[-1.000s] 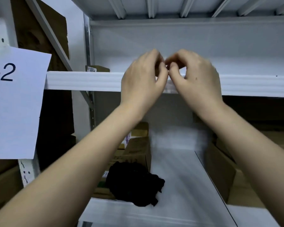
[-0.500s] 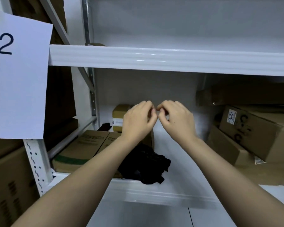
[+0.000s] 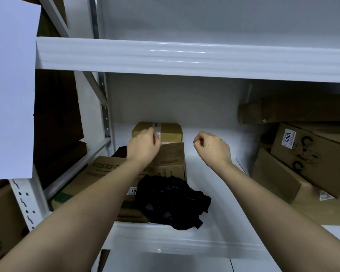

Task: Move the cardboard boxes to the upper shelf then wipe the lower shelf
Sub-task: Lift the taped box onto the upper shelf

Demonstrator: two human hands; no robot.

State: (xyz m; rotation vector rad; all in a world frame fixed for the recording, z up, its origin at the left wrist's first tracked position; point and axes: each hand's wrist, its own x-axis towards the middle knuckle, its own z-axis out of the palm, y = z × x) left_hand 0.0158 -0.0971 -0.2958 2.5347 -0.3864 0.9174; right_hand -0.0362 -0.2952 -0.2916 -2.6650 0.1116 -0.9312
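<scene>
A box label reads "4001"; another label shows "219".

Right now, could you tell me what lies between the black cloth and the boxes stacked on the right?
In the head view, only bare white lower shelf separates the black cloth from the right-hand boxes.

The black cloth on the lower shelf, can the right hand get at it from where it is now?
Probably yes: the right hand hovers over bare shelf, and the black cloth lies uncovered at the front edge.
</scene>
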